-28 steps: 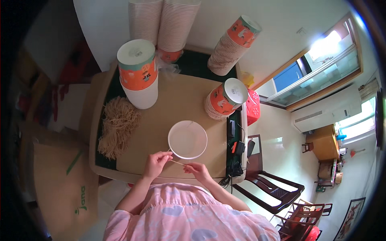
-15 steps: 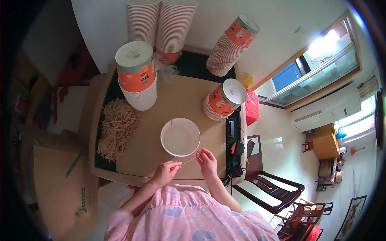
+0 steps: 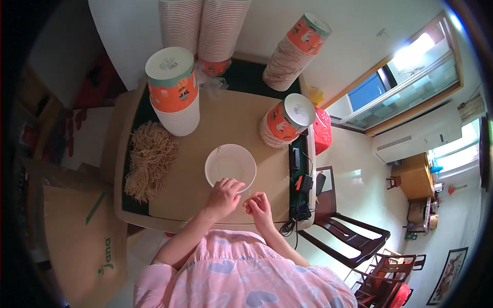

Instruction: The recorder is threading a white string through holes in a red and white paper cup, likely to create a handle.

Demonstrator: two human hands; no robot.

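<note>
A white paper bucket (image 3: 247,163) stands upright on the cardboard-covered table in front of me. A thin beige string (image 3: 218,159) runs down across its mouth from the far rim. Over the near rim bends my left hand (image 3: 222,199), its back toward me and its fingers curled; what lies between them is hidden. Just right of it, my right hand (image 3: 258,208) is closed in a pinch, with a thin bit of string showing at the fingertips. To the left lies a loose heap of beige strings (image 3: 150,161).
Stacked orange-and-green paper buckets (image 3: 173,95) stand at the back left, with tall white stacks (image 3: 221,31) behind. Shorter stacks (image 3: 287,120) and a leaning one (image 3: 295,54) are at right. Black cables and adapters (image 3: 303,182) line the right edge. A cardboard box (image 3: 84,241) stands left.
My left hand has risen from the table's front onto the bucket's near rim. My right hand has come slightly down and left. The taut string between my hands is no longer visible.
</note>
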